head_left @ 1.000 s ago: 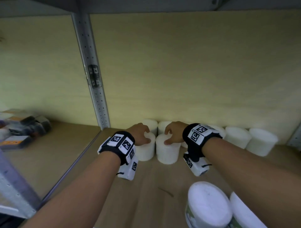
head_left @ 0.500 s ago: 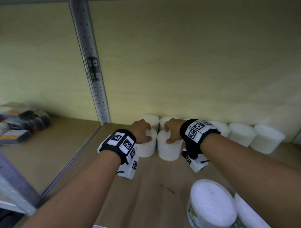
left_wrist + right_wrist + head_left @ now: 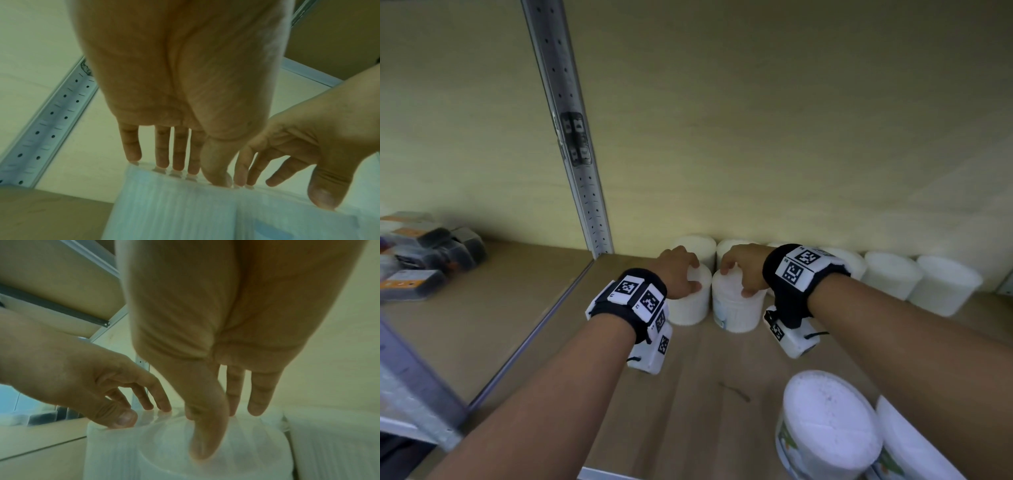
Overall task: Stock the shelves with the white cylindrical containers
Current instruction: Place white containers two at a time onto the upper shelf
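Two white cylindrical containers stand side by side on the wooden shelf [image 3: 688,377], just in front of a back row of like containers [image 3: 892,279]. My left hand [image 3: 690,277] grips the left container [image 3: 690,306] from above, fingertips on its far rim and thumb on its top. My right hand [image 3: 739,274] grips the right container [image 3: 736,310] the same way. In the left wrist view my left hand [image 3: 180,172] sits on its container [image 3: 174,211]. In the right wrist view my right hand [image 3: 222,426] sits on its container [image 3: 246,451].
Two larger white tubs [image 3: 828,428] stand near the shelf's front edge at the right. A perforated metal upright [image 3: 571,144] divides this bay from the left one, where dark boxed items [image 3: 424,260] lie. The back panel [image 3: 791,137] is close behind the row.
Both hands keep their hold on the two containers, which have edged slightly back toward the rear row. The view has tilted up a little.
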The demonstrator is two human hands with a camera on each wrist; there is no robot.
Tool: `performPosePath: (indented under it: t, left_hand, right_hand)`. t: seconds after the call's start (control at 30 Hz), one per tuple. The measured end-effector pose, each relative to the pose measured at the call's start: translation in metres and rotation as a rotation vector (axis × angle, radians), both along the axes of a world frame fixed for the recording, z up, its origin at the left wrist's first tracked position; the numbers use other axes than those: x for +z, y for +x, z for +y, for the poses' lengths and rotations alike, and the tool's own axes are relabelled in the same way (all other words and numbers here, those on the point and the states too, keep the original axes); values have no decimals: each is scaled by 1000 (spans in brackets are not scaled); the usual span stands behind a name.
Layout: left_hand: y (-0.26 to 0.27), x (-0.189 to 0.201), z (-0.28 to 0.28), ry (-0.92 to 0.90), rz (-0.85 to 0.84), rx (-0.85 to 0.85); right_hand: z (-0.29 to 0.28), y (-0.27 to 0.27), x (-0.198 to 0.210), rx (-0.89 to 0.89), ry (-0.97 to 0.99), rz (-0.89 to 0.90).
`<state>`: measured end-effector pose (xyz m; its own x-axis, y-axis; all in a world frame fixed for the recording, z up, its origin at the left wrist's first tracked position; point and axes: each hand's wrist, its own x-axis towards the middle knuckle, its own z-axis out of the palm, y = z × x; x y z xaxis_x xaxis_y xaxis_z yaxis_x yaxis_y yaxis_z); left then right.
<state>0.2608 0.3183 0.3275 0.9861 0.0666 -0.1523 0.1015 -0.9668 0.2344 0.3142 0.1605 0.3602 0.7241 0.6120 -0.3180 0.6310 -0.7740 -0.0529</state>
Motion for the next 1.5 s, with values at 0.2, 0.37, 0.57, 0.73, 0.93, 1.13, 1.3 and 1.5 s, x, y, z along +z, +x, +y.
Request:
performPosePath:
  t: [0.2, 0.37, 0.57, 0.73, 0.93, 1.13, 1.3, 1.5]
  left_hand:
    - [0, 1, 0, 4, 4, -5]
    - [-2, 3, -1, 5, 4, -6]
    - [-1, 2, -1, 0, -5, -4]
    - [-1, 2, -2, 10, -3, -5]
    - [-2, 1, -2, 4, -8, 1]
    - [-2, 1, -4, 14, -12, -2]
    - [-2, 1, -3, 13, -11, 0]
    - [-1, 1, -4, 10, -16, 0]
  right_hand:
    - [0, 2, 5, -58, 109, -26]
    - [0, 0, -2, -83, -4, -52]
    - [0, -2, -3, -79, -7, -61]
    - [-2, -2, -3, -40, 21, -26]
    - [-6, -3, 1, 2, 40, 15]
    - [1, -4, 0, -78, 78, -70]
    - [3, -5, -6, -91, -21, -50]
    - [1, -6, -4, -66, 9, -19]
